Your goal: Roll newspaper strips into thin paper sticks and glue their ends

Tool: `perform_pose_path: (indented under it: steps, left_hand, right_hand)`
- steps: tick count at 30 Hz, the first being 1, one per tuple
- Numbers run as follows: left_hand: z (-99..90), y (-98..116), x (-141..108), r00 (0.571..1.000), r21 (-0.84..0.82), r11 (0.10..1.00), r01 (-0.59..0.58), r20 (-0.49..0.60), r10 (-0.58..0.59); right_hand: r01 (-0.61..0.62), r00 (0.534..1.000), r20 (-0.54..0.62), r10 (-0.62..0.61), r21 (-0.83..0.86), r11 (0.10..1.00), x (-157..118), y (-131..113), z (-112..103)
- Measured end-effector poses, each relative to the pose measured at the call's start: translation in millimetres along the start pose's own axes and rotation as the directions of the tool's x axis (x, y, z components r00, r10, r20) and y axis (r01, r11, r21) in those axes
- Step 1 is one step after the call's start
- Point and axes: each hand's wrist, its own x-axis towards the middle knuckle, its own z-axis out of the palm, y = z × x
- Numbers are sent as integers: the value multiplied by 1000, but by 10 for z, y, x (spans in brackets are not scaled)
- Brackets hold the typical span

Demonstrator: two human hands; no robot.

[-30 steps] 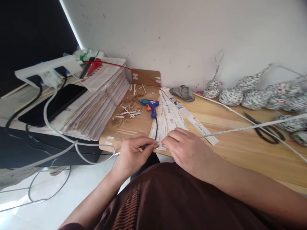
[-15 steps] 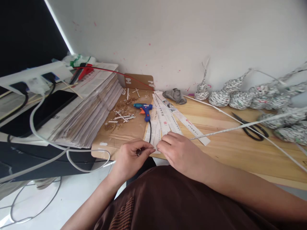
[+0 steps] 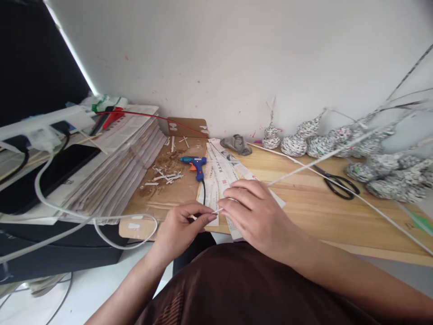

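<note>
A thin white twisted paper cord [image 3: 311,163] runs from my hands up to the right across the table. My left hand [image 3: 181,225] is closed, pinching the cord's end between thumb and fingertips. Just to its right, my right hand [image 3: 255,210] has its fingers curled round the cord. A short bit of cord shows between the two hands. Printed newspaper strips [image 3: 219,169] lie fanned out under and beyond my right hand. A blue hot glue gun [image 3: 198,167] rests on cardboard behind my left hand.
A tall stack of newspaper [image 3: 135,155] stands left, with a black phone [image 3: 54,178] and white power strip [image 3: 47,124] on it. Paper scraps [image 3: 165,174] lie on the cardboard [image 3: 162,196]. Black scissors [image 3: 341,186] and several woven paper gourds [image 3: 294,145] are at right.
My view has tilted up and turned slightly right. My right hand's fingers look more raised, and more cord shows between my hands. The long cord now slopes more steeply.
</note>
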Motion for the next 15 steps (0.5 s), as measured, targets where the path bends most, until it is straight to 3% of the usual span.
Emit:
perform_pose_path:
  steps: [3, 5, 7, 9, 12, 15]
  left_hand:
    - [-16, 136, 61, 999, 1, 1000, -1, -45, 1]
    - [-11, 211, 84, 998, 19, 1000, -5, -58, 6]
    - [19, 264, 94, 998, 49, 999, -23, -59, 26]
    - [75, 304, 98, 996, 91, 994, -59, -63, 65]
    - [176, 358, 112, 987, 147, 982, -118, -89, 132]
    - [255, 413, 136, 979, 163, 973, -162, -95, 179]
  right_hand:
    - [-9, 989, -145, 24, 105, 994, -109, -17, -88]
    - [-138, 985, -69, 159, 248, 959, -185, -1, -90]
    - [-357, 931, 77, 356, 396, 846, -239, 38, -51]
    - [-523, 843, 204, 497, 527, 670, -259, 83, -8]
    - [-562, 776, 240, 584, 684, 466, -242, 126, 1]
    - [-505, 755, 195, 627, 782, 365, -220, 127, -50]
